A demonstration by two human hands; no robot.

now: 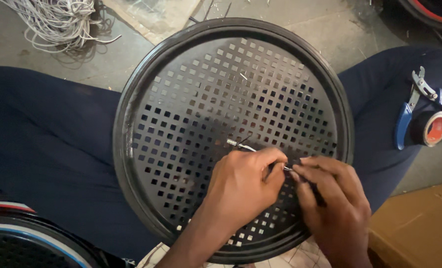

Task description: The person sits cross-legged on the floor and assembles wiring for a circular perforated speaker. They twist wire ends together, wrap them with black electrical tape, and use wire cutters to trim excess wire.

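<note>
A round black perforated metal grille [221, 99] rests across the person's lap, on dark blue trousers [47, 149], its rim reaching from knee to knee. Both hands work at a spot slightly right of and below its centre. The left hand [243, 186] is closed, thumb and forefinger pinching a thin pale wire [243, 146] whose short metal tip pokes out to the upper left, just above the holes. The right hand [337, 208] is curled too, its fingertips meeting the left hand's and gripping what seems to be the other end of the same wire; the contact point is small and partly hidden, so I cannot tell exactly.

On the right thigh lie blue-handled pliers [413, 106], with a roll of black tape [431, 128] touching them. A tangle of white wire [57, 22] sits on the concrete floor [330, 30] at the upper left. A cardboard box [419, 228] shows at the lower right, and another round grille with coloured rim [27, 238] at the lower left.
</note>
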